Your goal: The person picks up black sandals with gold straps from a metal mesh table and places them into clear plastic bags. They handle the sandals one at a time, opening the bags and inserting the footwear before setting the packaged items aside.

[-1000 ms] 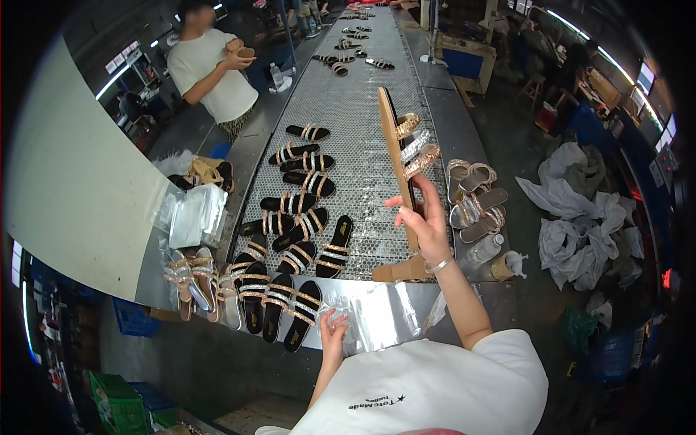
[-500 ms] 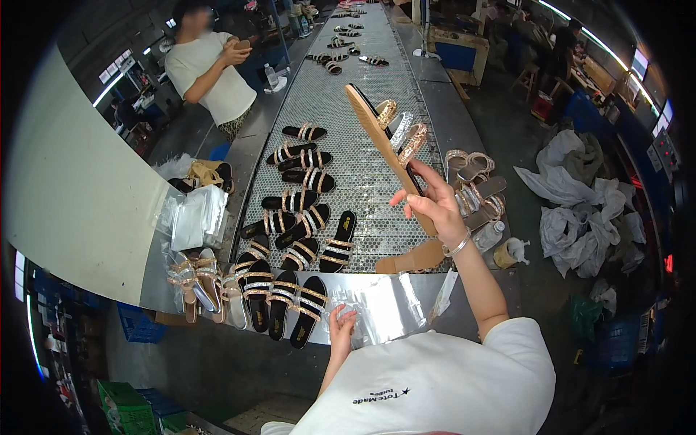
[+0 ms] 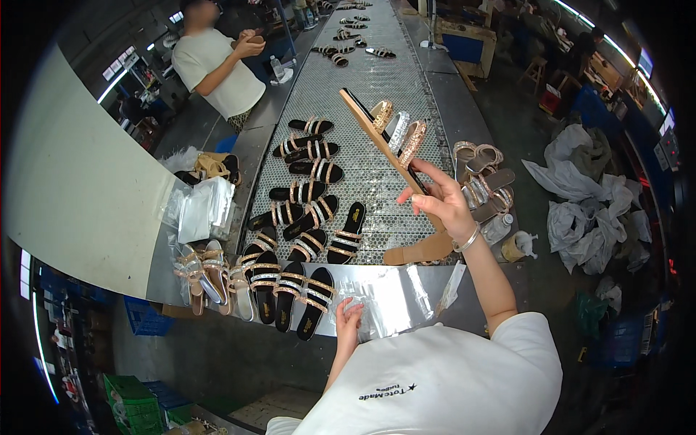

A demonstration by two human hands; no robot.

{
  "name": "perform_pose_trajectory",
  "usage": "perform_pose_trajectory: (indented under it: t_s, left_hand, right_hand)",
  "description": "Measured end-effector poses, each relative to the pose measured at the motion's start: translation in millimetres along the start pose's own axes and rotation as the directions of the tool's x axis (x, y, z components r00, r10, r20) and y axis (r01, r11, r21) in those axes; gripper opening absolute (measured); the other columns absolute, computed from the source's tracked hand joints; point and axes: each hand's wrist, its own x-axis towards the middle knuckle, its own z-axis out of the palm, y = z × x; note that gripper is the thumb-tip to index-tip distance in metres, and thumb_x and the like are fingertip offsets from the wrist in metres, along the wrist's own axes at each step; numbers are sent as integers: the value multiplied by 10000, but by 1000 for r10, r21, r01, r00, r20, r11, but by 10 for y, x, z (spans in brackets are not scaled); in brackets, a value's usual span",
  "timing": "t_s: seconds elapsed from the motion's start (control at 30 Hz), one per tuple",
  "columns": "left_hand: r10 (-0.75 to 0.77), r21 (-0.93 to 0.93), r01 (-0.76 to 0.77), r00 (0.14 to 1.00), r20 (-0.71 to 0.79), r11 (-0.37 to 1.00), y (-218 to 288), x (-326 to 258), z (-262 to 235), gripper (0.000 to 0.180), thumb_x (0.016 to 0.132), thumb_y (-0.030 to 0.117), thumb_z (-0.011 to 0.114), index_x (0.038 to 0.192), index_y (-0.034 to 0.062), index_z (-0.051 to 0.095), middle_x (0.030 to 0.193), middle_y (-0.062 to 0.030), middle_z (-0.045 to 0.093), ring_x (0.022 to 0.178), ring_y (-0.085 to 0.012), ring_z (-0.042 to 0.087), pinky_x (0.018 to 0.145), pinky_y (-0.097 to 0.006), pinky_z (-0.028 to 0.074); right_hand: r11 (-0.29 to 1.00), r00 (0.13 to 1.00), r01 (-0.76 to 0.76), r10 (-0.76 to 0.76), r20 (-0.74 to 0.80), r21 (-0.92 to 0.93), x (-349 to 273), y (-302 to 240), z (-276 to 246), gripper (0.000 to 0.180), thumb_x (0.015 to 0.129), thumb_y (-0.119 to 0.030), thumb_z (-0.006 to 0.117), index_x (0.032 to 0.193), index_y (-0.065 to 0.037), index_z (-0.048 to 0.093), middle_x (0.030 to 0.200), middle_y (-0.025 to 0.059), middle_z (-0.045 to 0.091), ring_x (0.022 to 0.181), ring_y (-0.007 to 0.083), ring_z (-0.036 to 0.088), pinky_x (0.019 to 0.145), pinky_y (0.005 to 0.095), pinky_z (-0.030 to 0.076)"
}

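My right hand [image 3: 451, 206] is closed on the heel end of a slide sandal [image 3: 375, 133], raised over the belt. The sandal tilts up to the left, its tan sole toward the lower left and its gold, silver and rose glitter straps facing right. Low at the table edge, my left hand [image 3: 349, 319] has loosely curled fingers, somewhat apart, beside clear plastic bags [image 3: 377, 308]; I see nothing gripped in it. Left of it lie black-footbed sandals [image 3: 316, 303] in a row. Another sandal [image 3: 419, 250] rests sole up under my right wrist.
A mesh conveyor belt [image 3: 384, 196] runs away from me, bearing several sandals. More sandals [image 3: 482, 181], a bottle [image 3: 497, 229] and a tape roll [image 3: 519, 246] line its right edge. Plastic bags [image 3: 206, 210] are stacked left. A person [image 3: 217, 69] stands far left holding something.
The view has shifted slightly, moving the scene a little right in the picture. My right hand still holds the sandal, now tilted a bit further left. The left hand stays by the plastic bags.
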Motion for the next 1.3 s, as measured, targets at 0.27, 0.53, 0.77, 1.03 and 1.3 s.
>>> perform_pose_trajectory:
  t_s: [0.27,0.53,0.77,1.03,1.3]
  left_hand:
    - [12,1,-12,1000,-18,1000,-22,12,-21,437,826,50,541,1235,88,391,1025,-78,592,677,-48,430,581,-173,332]
    - [11,-3,-11,1000,-20,1000,-23,17,-25,428,829,53,540,1230,81,395,1013,-75,596,677,-49,431,582,-173,331]
    - [10,-3,-10,999,-32,1000,-14,23,-20,426,829,62,542,1230,75,397,1012,-76,597,670,-49,429,579,-175,331]
    - [-3,-31,1,999,-45,1000,-65,74,-57,410,854,43,524,1245,64,404,1019,-78,604,637,-44,418,549,-171,315]
    - [-77,2,77,996,-43,997,-49,69,-86,391,864,63,531,1237,71,413,1015,-72,602,669,-42,431,597,-170,337]
  right_hand:
    - [999,999,-32,32,6,9,-2,6,2,564,830,-100,588,1338,0,363,1117,140,560,845,183,607,632,251,488]
    - [997,1000,-25,25,12,74,-2,17,8,507,831,-49,607,1304,-27,428,1195,108,455,877,180,602,604,213,475]
    - [999,999,-47,47,-20,-7,-14,18,20,557,808,-50,592,1322,4,384,1166,132,515,892,200,604,645,256,493]
    - [964,947,-263,265,-183,36,-662,458,-32,506,804,-35,639,1274,-18,451,1198,65,477,910,90,553,736,209,479]
    - [501,638,-745,340,-691,-442,-2557,1043,-305,567,652,-199,752,1181,-131,559,1080,121,544,1014,276,530,876,337,424]
